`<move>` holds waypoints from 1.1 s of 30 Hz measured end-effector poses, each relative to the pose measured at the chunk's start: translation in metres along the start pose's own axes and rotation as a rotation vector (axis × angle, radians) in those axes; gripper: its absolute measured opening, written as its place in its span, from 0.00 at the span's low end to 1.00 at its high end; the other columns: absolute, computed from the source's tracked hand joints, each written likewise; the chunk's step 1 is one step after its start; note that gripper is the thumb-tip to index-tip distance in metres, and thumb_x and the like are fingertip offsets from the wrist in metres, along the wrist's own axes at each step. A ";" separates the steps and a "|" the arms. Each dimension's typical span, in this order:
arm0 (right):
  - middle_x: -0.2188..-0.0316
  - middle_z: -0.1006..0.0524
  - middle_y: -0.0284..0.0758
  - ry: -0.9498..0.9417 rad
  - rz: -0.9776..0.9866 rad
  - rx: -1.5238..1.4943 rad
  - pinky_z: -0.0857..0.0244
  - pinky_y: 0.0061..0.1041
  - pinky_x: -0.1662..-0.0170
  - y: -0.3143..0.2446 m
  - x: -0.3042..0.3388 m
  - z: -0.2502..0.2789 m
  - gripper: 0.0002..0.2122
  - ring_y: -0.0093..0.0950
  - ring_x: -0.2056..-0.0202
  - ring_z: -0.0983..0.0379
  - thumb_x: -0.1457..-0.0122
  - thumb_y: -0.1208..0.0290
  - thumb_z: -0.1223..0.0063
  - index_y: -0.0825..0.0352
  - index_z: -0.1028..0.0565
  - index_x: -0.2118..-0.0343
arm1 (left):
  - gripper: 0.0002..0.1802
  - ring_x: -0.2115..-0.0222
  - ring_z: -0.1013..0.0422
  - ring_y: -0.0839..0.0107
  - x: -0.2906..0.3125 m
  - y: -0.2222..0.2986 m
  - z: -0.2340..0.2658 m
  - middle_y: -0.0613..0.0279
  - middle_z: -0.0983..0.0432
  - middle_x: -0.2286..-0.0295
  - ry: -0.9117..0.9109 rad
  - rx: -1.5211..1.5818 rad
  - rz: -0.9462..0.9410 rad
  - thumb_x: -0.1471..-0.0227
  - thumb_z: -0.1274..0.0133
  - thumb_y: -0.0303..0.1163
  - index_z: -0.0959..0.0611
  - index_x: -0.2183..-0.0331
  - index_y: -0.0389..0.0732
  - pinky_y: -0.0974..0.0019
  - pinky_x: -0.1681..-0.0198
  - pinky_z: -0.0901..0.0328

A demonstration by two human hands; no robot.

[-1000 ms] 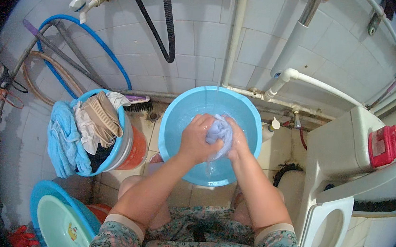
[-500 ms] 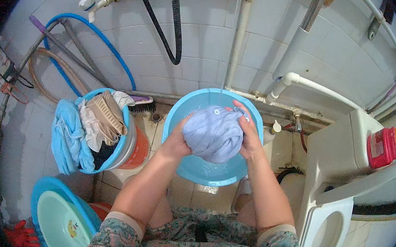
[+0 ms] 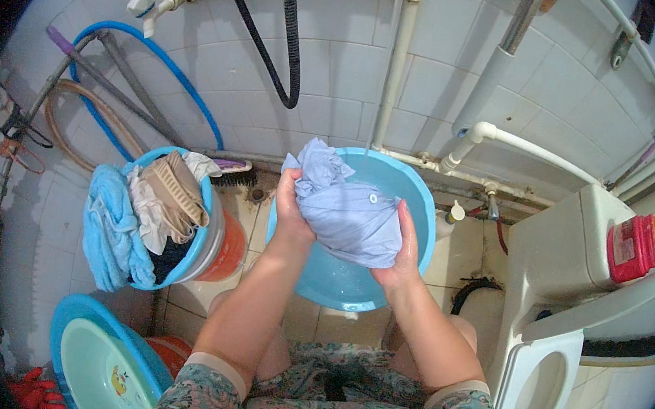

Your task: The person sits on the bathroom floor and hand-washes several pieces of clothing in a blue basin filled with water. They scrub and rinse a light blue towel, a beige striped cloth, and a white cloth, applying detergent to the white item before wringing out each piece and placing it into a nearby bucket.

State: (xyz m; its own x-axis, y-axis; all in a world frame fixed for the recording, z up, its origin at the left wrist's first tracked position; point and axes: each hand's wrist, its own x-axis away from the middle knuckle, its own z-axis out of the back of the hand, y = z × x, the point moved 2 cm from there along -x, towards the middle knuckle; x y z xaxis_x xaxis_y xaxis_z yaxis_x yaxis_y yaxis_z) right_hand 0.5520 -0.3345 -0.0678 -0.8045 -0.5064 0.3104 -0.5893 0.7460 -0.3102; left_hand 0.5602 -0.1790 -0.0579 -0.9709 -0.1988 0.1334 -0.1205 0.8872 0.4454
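A light blue shirt [image 3: 348, 216], bunched and wet-looking with a white button showing, is held over a blue basin [image 3: 415, 213]. My left hand [image 3: 293, 215] grips its left side, the thumb along the cloth. Against its lower right side, my right hand [image 3: 403, 253] clasps the bundle, with its other fingers partly hidden beneath. A loose, crumpled end of the shirt sticks up beyond my left hand. Water [image 3: 388, 68] runs in a thin stream from above into the far part of the basin, which has water in it.
At left, a bucket [image 3: 221, 245] overflows with clothes [image 3: 173, 194] and a blue towel [image 3: 109, 223]. A scrub brush [image 3: 234, 173] lies behind it. Nested basins [image 3: 92, 355] stand near left, beside red gloves [image 3: 35, 391]. A toilet [image 3: 521, 365] and a pump bottle [image 3: 448, 220] are on the right.
The shirt has been turned and shifted up and left, its crumpled end now at the far left. My left hand has moved up slightly; my right hand has moved lower on the bundle.
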 end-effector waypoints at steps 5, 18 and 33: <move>0.61 0.28 0.37 0.067 0.078 0.187 0.39 0.36 0.53 -0.025 -0.002 0.003 0.18 0.34 0.59 0.32 0.50 0.60 0.49 0.65 0.31 0.59 | 0.21 0.59 0.33 0.63 -0.008 -0.012 0.021 0.59 0.28 0.63 0.184 -0.200 0.145 0.58 0.52 0.36 0.27 0.59 0.37 0.60 0.53 0.41; 0.67 0.26 0.40 -0.001 0.165 0.205 0.36 0.33 0.57 -0.061 -0.016 -0.009 0.14 0.35 0.65 0.29 0.51 0.63 0.52 0.69 0.29 0.66 | 0.39 0.41 0.65 0.61 0.018 -0.027 -0.020 0.53 0.61 0.43 -0.388 -0.798 0.117 0.48 0.55 0.46 0.54 0.43 0.43 0.61 0.41 0.66; 0.56 0.32 0.34 -0.020 0.092 0.498 0.44 0.31 0.52 -0.054 -0.044 0.015 0.24 0.29 0.57 0.35 0.47 0.53 0.52 0.65 0.36 0.52 | 0.35 0.67 0.32 0.65 0.043 -0.031 -0.001 0.55 0.30 0.64 0.066 -0.671 0.607 0.64 0.43 0.40 0.33 0.54 0.36 0.63 0.62 0.36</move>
State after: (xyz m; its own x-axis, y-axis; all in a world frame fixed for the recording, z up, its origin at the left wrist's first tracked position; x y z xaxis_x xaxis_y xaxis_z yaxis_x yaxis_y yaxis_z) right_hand 0.6179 -0.3593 -0.0778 -0.8532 -0.4599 0.2461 -0.4761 0.4938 -0.7277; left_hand 0.5224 -0.2156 -0.0656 -0.8120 0.1820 0.5546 0.5739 0.4223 0.7016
